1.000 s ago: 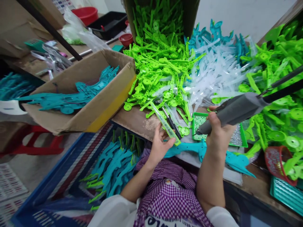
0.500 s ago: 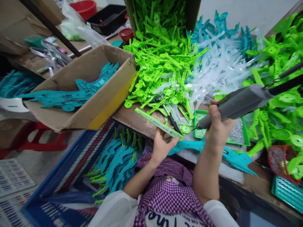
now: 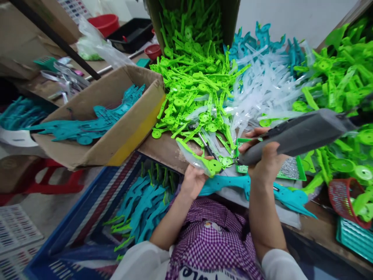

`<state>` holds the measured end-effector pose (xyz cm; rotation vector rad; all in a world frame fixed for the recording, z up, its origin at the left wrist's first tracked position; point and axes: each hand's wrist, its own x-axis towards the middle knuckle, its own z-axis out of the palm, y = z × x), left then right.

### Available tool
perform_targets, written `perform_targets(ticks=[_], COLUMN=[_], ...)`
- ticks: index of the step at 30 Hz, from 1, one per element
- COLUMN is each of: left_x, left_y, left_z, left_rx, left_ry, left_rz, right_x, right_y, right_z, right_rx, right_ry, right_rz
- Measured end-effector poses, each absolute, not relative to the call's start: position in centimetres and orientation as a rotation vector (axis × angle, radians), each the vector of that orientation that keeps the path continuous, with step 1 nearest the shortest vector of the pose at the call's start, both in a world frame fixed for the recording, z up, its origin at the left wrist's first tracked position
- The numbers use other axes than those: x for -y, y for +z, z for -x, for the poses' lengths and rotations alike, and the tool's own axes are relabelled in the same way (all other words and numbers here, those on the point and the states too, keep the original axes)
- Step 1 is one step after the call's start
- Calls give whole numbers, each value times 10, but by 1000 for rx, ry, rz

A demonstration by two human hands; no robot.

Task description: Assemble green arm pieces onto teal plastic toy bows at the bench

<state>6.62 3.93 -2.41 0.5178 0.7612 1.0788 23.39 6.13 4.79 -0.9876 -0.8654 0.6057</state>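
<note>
My left hand (image 3: 194, 182) pinches a green plastic part with a translucent side (image 3: 194, 154), tilted just above the bench edge. My right hand (image 3: 266, 165) is wrapped around a grey electric screwdriver (image 3: 300, 134), whose tip points left toward the round end of the part. Behind the tip lies a shallow green tray (image 3: 301, 171) holding many small screws (image 3: 290, 168). A teal plastic piece (image 3: 225, 183) rests along the bench's near edge, partly hidden by my right forearm. A black-and-silver pen-like tool (image 3: 205, 143) lies behind my left hand.
Heaps of green parts (image 3: 201, 89) and translucent strips (image 3: 262, 85) cover the bench. At the left stands a cardboard box (image 3: 140, 124) with teal pieces. A blue crate (image 3: 70, 225) with more teal pieces sits below. A red basket (image 3: 340, 198) is at the right.
The green part in my left hand has turned from edge-on to show its translucent side and round end. My right hand's grip has shifted, and the screwdriver sits slightly lower and more level.
</note>
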Motion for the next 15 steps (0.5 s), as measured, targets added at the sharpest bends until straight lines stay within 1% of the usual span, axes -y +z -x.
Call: perform_targets(ticks=[3,7,11,15], left_x=[-54,-70,-77,-83], left_y=[-27,-41,-69,-97], left_z=[-50,-24,-8,-10], left_rx=[-726,-792,-900,-978], left_ry=[1032,977,986,1011], left_rz=[-512,-576,-626,-717], right_x=[-65,-82,-98,-99], right_y=[48,33,15,4], right_z=[-225,-206,-185,-169], right_rx=[872,887,887,911], right_ry=[669,822,834,909], right_rz=[939,989,986,940])
